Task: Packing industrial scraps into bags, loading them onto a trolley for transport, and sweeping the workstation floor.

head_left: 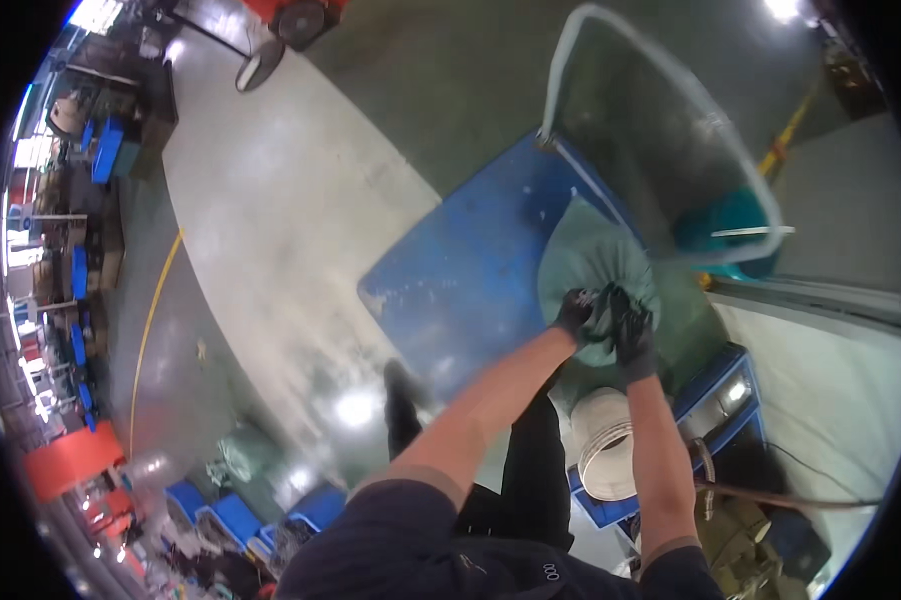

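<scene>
A full green sack (593, 248) rests on the right part of a blue platform cart (451, 270), its cloth drawn into folds toward its near end. My left hand (577, 309), in a dark glove, is closed on the gathered cloth of the sack. Beside it, my right hand (631, 328), gloved as well, grips the bunched cloth with bent fingers. Some of the gathered cloth between the hands is hidden by the gloves. The cart's pale tube handle (661, 55) rises past the far side of the sack.
White buckets (605, 475) stand near my right forearm, by a blue-framed rack (716, 400). A teal bin (726, 235) is behind the handle. Another green sack (249, 452) lies on the floor at left, close to several blue crates (236, 520). A hose (791, 497) runs at lower right.
</scene>
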{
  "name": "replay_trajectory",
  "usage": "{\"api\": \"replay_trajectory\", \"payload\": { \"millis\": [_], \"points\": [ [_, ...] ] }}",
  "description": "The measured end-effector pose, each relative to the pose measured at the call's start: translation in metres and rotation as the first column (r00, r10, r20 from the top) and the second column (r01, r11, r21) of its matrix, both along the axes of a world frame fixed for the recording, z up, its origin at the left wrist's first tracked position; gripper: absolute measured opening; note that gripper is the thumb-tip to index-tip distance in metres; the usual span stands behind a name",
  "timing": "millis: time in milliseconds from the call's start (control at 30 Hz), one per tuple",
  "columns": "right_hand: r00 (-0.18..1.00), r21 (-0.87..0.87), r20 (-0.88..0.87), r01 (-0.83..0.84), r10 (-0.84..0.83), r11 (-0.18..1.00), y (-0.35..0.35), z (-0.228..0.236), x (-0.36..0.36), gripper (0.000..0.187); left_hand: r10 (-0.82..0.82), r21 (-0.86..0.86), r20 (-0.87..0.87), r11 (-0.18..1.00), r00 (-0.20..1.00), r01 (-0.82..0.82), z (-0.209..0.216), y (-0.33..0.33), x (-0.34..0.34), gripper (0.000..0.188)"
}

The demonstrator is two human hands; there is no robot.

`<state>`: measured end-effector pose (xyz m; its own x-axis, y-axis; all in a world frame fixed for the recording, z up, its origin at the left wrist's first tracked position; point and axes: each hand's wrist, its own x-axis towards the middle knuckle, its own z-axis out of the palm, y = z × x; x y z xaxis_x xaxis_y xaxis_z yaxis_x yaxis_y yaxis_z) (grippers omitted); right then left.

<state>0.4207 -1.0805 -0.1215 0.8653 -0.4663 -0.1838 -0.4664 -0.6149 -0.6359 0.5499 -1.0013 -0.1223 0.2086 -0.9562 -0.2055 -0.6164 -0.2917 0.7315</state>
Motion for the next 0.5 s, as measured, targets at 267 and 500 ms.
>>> {"api": "replay_trajectory", "payload": {
  "millis": [267, 500],
  "points": [
    [0.914, -0.752, -0.386, -0.390, 0.124, 0.532, -0.075, -0.113, 0.022, 0.046, 0.229, -0.168, 0.121, 0.964, 0.966, -0.207, -0.135, -0.054, 0.007, 0.063],
    [0.607, -0.064, -0.576, -0.701, -0.548, -0.710, -0.078, -0.091, 0.007, 0.046, 0.325, -0.371, 0.072, 0.886, 0.943, -0.277, -0.114, -0.070, -0.019, 0.057]
  ]
}}
